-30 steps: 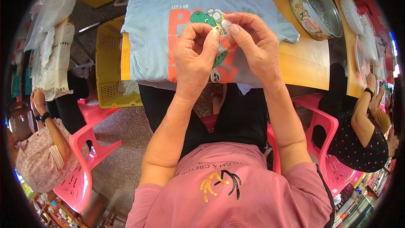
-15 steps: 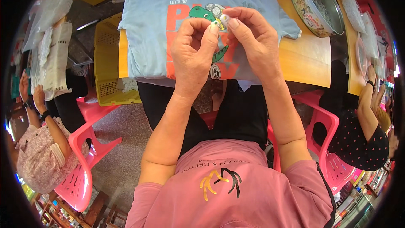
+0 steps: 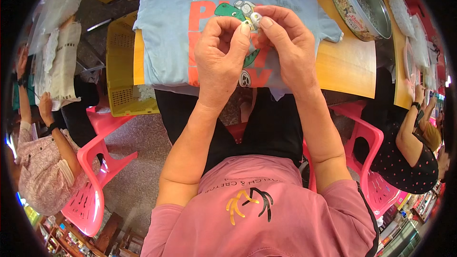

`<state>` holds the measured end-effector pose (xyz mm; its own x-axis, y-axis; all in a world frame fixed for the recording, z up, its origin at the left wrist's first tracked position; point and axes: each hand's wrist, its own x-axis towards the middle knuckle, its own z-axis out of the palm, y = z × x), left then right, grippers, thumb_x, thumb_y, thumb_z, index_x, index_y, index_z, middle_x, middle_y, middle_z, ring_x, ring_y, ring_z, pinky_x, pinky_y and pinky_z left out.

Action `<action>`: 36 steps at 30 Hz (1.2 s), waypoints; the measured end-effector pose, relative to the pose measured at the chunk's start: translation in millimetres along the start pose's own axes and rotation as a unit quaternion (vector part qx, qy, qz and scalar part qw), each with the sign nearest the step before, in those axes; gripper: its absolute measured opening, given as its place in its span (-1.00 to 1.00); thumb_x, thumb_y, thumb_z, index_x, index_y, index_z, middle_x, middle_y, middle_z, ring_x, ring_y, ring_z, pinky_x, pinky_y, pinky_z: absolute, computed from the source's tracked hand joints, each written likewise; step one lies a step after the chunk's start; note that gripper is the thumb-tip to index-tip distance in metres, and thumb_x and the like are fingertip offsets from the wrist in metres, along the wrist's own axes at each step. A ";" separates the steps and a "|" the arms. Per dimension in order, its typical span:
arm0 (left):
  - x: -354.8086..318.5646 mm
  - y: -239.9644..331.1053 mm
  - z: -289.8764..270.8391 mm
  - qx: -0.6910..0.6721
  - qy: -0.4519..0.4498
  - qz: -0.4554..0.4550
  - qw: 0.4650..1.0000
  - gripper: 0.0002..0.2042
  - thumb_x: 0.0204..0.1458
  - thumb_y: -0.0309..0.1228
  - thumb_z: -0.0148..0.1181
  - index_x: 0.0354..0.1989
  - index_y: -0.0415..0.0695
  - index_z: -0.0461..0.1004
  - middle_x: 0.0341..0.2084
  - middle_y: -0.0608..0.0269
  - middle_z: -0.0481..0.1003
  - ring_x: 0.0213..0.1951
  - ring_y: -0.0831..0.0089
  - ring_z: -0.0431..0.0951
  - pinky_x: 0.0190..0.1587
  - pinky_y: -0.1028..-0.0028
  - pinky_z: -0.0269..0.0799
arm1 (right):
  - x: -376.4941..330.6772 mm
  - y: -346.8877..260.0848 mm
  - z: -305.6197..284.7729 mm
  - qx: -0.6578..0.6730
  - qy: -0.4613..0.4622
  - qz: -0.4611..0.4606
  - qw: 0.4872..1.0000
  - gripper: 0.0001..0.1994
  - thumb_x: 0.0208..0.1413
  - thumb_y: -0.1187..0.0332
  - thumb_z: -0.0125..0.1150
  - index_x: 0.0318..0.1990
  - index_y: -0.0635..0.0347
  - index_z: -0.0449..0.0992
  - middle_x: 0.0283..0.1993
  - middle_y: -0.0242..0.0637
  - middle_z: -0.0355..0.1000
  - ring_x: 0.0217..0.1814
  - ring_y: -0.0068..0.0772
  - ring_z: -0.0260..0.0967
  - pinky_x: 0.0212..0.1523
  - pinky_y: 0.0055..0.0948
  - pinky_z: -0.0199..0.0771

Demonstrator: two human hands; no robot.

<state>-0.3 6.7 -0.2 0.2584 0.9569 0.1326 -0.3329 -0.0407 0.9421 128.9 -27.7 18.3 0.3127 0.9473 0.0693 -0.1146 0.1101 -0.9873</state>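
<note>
Both hands are raised close together over a light blue T-shirt (image 3: 166, 33) with red letters and a green dinosaur print. My left hand (image 3: 220, 50) pinches a small whitish piece (image 3: 247, 24) between thumb and forefinger. Between the thumb and forefinger of my right hand (image 3: 290, 43) is a small white rounded piece (image 3: 255, 18) with a hole or mark in it. The two pieces nearly meet; whether they touch or are joined, I cannot tell. The shirt lies spread on the wooden table, and its lower hem hangs over the near edge.
A round tin (image 3: 360, 7) holding small clear pieces stands on the table (image 3: 350, 74) at the far right. A yellow plastic crate (image 3: 124, 74) is at the left. Pink chairs (image 3: 90, 181) flank me, and co-workers sit on both sides with their hands at other tables.
The right hand's white piece has tilted and now shows its hole or mark more plainly. My hands have shifted only slightly. The left co-worker's far hand has moved up.
</note>
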 end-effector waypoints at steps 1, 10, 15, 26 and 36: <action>0.0 -0.7 -0.5 0.005 -0.001 0.003 1.000 -0.93 0.16 -0.51 0.16 -0.27 -0.20 0.41 -0.44 0.40 0.46 -0.43 0.71 0.44 -0.38 0.66 0.38 | 0.9 0.1 -1.1 0.016 0.001 0.021 1.000 -0.77 0.24 0.40 0.12 -0.01 0.30 0.50 -0.30 -0.41 0.46 -0.33 -0.68 0.37 -0.28 -0.62 0.42; -0.1 -1.5 -0.6 -0.018 0.004 -0.011 1.000 -0.92 0.16 -0.51 0.17 -0.26 -0.20 0.40 -0.44 0.42 0.46 -0.44 0.74 0.42 -0.41 0.70 0.36 | 5.6 -5.9 -8.0 0.153 -0.024 0.122 0.980 -0.73 0.24 0.38 0.08 0.01 0.37 0.47 -0.27 -0.37 0.43 -0.35 -0.61 0.34 -0.35 -0.57 0.43; 0.3 -0.8 0.7 -0.014 0.009 -0.010 1.000 -0.92 0.16 -0.50 0.17 -0.27 -0.20 0.40 -0.44 0.41 0.46 -0.45 0.74 0.42 -0.42 0.70 0.37 | 5.0 -5.8 -7.7 0.169 -0.032 0.134 0.976 -0.71 0.24 0.37 0.08 0.02 0.37 0.46 -0.27 -0.36 0.44 -0.34 -0.61 0.34 -0.35 -0.57 0.43; 0.7 1.4 2.7 -0.008 0.016 -0.018 1.000 -0.91 0.15 -0.49 0.18 -0.30 -0.20 0.40 -0.46 0.40 0.48 -0.48 0.72 0.44 -0.46 0.67 0.40 | 1.1 -6.1 -1.3 0.026 0.004 0.043 0.999 -0.76 0.24 0.39 0.12 -0.01 0.32 0.49 -0.34 -0.38 0.47 -0.34 -0.64 0.38 -0.34 -0.60 0.41; 0.7 1.4 2.8 0.003 0.020 -0.016 1.000 -0.91 0.15 -0.49 0.18 -0.30 -0.21 0.41 -0.47 0.40 0.47 -0.47 0.71 0.44 -0.44 0.66 0.38 | -0.4 -6.7 0.7 -0.010 0.016 0.009 1.000 -0.76 0.24 0.38 0.13 -0.02 0.31 0.50 -0.31 -0.40 0.47 -0.36 -0.67 0.37 -0.31 -0.62 0.41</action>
<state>1.9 6.4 2.1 0.2318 0.9686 0.0901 -0.3205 -0.0114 0.9472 128.8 -28.5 25.0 0.3402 0.9392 0.0473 -0.1018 0.0868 -0.9910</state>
